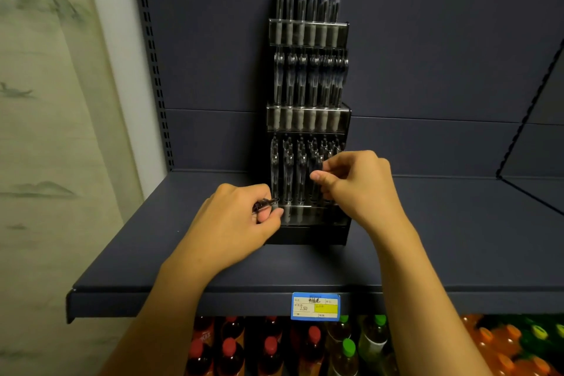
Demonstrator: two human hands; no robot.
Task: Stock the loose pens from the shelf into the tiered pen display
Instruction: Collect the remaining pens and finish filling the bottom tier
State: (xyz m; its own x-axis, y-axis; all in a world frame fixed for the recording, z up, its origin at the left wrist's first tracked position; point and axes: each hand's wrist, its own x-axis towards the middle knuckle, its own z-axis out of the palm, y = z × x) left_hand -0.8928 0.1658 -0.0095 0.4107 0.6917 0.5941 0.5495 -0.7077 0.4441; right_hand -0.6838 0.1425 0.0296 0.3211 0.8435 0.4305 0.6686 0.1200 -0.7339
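A tiered pen display (308, 123) of clear plastic stands on the dark blue shelf (152, 253), against the back panel. Its three tiers hold rows of upright clear pens with white grips. My left hand (235, 223) is at the lowest tier's left corner and grips a loose dark pen (265, 204) lying sideways in its fingers. My right hand (357, 186) is at the right half of the lowest tier, thumb and fingers pinching an upright pen (317, 172) in that row. The tier's right end is hidden behind this hand.
A blue and yellow price tag (315, 306) is on the shelf's front edge. Below it stand drink bottles (305, 345) with red, green and orange caps. A slotted upright (152, 48) runs at the left, and a slanted shelf bracket (531, 106) at the right.
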